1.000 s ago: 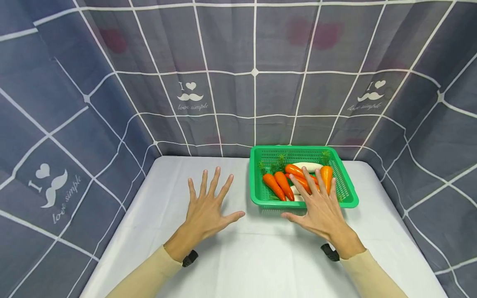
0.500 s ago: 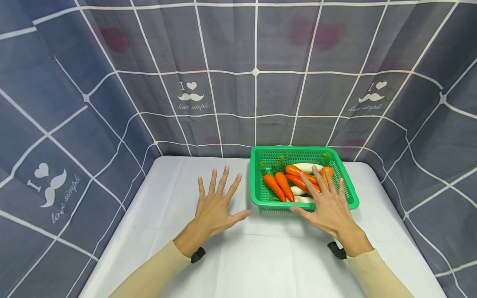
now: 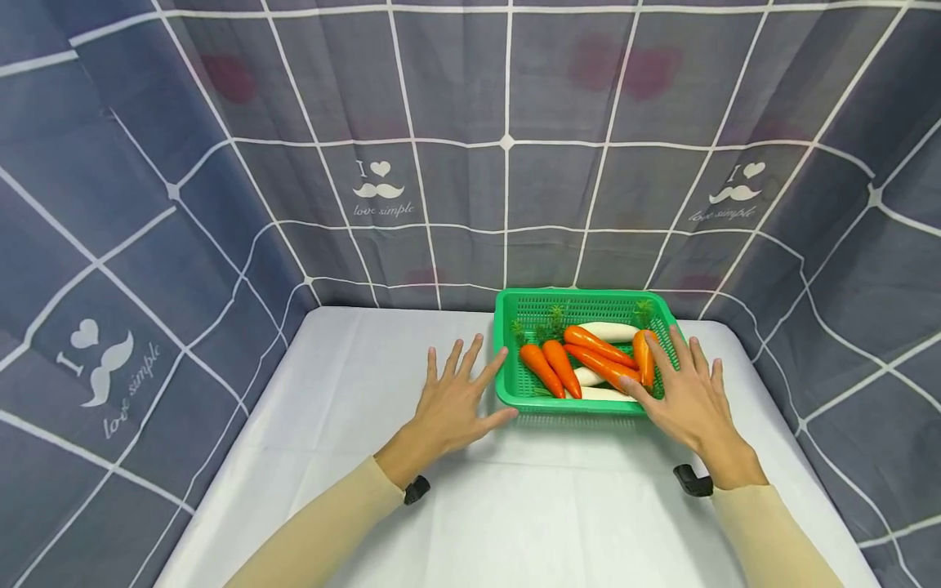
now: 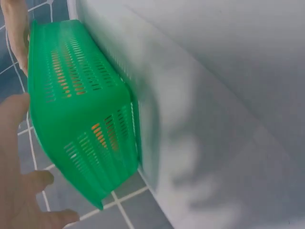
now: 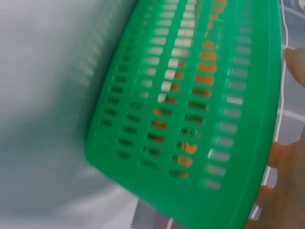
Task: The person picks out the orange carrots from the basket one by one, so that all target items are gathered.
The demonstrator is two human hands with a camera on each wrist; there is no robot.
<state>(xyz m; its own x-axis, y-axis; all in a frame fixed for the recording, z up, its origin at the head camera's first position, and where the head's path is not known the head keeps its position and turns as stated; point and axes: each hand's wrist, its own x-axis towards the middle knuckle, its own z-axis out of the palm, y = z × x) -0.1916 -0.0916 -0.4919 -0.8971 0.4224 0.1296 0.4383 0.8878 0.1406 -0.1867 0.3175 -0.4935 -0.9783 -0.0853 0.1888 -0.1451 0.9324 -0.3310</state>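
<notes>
A green plastic basket [image 3: 573,406] with slotted walls stands at the back right of the table. In it lie several orange carrots [image 3: 541,371] with green tops and several white radishes [image 3: 608,331]. My left hand [image 3: 453,408], fingers spread, is at the basket's left side, its fingertips close to the rim. The right hand [image 3: 691,398] is also spread and overlaps the basket's front right corner in the head view. Through the slots of the basket wall [image 5: 190,105], orange and white show in the right wrist view. Neither hand holds anything.
White cloth covers the table [image 3: 470,523]. A grey checked curtain [image 3: 456,188] rises right behind the basket and along both sides. Dark straps [image 3: 693,480] sit at the wrists below beige sleeves [image 3: 323,523].
Both hands have moved to the right. The left one has come up to the basket's left side, and the right one has shifted from over the carrots toward the basket's right side.
</notes>
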